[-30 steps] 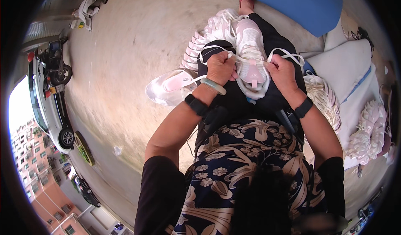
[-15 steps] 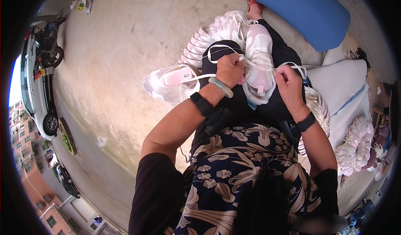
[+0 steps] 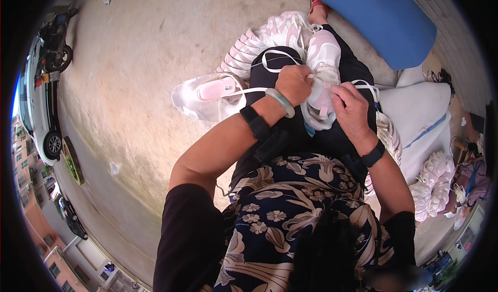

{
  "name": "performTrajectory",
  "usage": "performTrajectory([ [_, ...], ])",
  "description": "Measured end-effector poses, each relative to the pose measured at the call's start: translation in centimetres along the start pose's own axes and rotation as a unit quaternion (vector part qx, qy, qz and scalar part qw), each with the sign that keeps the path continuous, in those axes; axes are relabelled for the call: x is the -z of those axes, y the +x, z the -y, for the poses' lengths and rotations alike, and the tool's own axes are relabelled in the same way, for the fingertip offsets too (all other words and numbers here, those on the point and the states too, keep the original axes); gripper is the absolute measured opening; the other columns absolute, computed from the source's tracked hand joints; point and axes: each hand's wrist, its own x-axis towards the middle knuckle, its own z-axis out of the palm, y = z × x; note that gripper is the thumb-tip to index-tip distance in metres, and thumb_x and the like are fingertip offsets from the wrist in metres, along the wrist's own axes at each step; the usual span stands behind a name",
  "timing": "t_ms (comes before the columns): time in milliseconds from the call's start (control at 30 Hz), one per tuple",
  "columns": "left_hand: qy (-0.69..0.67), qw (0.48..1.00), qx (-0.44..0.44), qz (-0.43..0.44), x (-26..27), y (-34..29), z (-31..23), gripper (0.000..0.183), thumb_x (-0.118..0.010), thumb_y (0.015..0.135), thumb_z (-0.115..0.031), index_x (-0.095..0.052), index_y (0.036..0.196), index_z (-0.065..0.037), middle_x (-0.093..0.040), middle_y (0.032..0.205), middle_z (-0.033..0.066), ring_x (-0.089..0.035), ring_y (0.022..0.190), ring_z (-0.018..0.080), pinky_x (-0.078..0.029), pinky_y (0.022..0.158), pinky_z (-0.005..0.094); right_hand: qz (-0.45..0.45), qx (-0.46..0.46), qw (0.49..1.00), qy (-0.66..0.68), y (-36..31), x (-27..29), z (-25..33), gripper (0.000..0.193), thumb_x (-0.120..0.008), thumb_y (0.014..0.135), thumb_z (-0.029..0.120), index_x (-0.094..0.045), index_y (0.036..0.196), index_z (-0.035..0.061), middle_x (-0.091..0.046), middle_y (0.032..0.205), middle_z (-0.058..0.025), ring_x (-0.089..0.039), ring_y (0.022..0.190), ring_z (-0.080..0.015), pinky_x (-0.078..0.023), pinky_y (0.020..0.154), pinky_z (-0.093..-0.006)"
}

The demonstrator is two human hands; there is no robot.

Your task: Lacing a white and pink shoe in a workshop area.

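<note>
A pink and white sneaker rests across my lap, its opening toward me and its toe pointing away. My left hand, with a pale bangle at the wrist, is closed at the left side of the lacing, gripping a white shoelace. On the other side, my right hand pinches at the lacing beside the pink tongue; its fingertips partly hide the lace there. Loose lace loops hang beyond both hands. A second pale sneaker with a pink insole lies left of my leg.
A curved row of pink and white shoes lies beyond my left knee. Blue rolled sheet is at the far right, near white sheeting. More shoes are bundled at the right. A motorcycle and white car stand far left.
My left hand has rolled over, its back now facing up. My right hand has moved slightly left and its fingers have curled in more. The lace stretched between them no longer shows.
</note>
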Motion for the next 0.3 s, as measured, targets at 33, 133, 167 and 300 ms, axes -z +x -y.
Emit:
performTrajectory([
  [33,0.000,1.000,0.001,-0.002,-0.3,0.0,0.4,0.008,-0.056,0.076,-0.006,-0.057,0.075,0.002,-0.058,0.058,0.0132,-0.057,0.043,0.0194,-0.046,0.044,0.0310,0.004,-0.001,1.000,-0.006,0.1,-0.2,0.1,0.013,-0.061,0.071,0.003,-0.061,0.083,0.0066,-0.056,0.077,-0.0066,-0.057,0.067,-0.0255,-0.047,0.060,-0.0310],
  [133,0.110,0.990,-0.072,-0.060,-0.4,0.2,0.0,0.012,-0.061,0.072,-0.010,-0.058,0.077,0.000,-0.057,0.059,0.0164,-0.059,0.052,0.0258,-0.046,0.051,0.0346,0.000,0.011,1.000,-0.016,0.5,-0.6,0.1,0.013,-0.061,0.069,0.005,-0.062,0.082,0.0077,-0.055,0.076,-0.0059,-0.057,0.067,-0.0254,-0.046,0.061,-0.0321],
  [167,0.084,0.995,-0.013,-0.051,-0.1,0.0,-0.3,0.016,-0.063,0.071,-0.013,-0.058,0.081,-0.002,-0.057,0.060,0.0164,-0.060,0.057,0.0276,-0.046,0.052,0.0358,-0.001,0.011,1.000,-0.018,0.6,-0.6,0.1,0.013,-0.061,0.069,0.005,-0.062,0.082,0.0077,-0.055,0.076,-0.0059,-0.057,0.067,-0.0254,-0.046,0.061,-0.0321],
  [300,0.017,1.000,-0.021,0.003,1.1,-1.7,-2.2,0.041,-0.065,0.069,-0.018,-0.049,0.105,-0.007,-0.061,0.074,0.0170,-0.061,0.063,0.0326,-0.047,0.058,0.0428,0.029,-0.008,0.999,-0.036,0.7,-0.3,0.4,0.009,-0.061,0.070,0.009,-0.063,0.079,0.0095,-0.057,0.078,-0.0050,-0.058,0.069,-0.0253,-0.046,0.060,-0.0330],
])
